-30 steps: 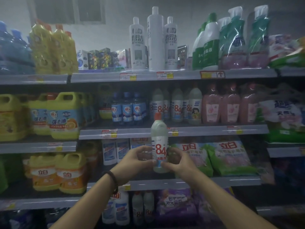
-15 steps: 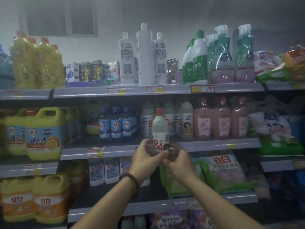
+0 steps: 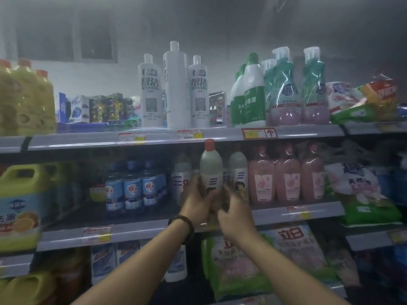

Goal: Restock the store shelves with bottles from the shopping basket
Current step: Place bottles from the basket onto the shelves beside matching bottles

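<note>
A white bottle with a red cap (image 3: 210,167) stands upright at the front of the middle shelf (image 3: 141,232), among like white bottles (image 3: 237,172). My left hand (image 3: 198,199), a dark bracelet on its wrist, is wrapped around the bottle's lower half. My right hand (image 3: 234,213) is at the bottle's right side near its base, blurred; whether its fingers still grip the bottle is unclear. The shopping basket is out of view.
Blue-labelled bottles (image 3: 132,190) stand left of the white ones, pink bottles (image 3: 286,175) right. The top shelf (image 3: 220,135) carries tall white bottles (image 3: 175,84) and green ones (image 3: 284,84). Yellow jugs (image 3: 22,203) sit far left. Green detergent bags (image 3: 275,260) lie below.
Both hands have carried the bottle upward and forward, from in front of the lower shelf to the middle shelf's row of white bottles. The view has tilted up.
</note>
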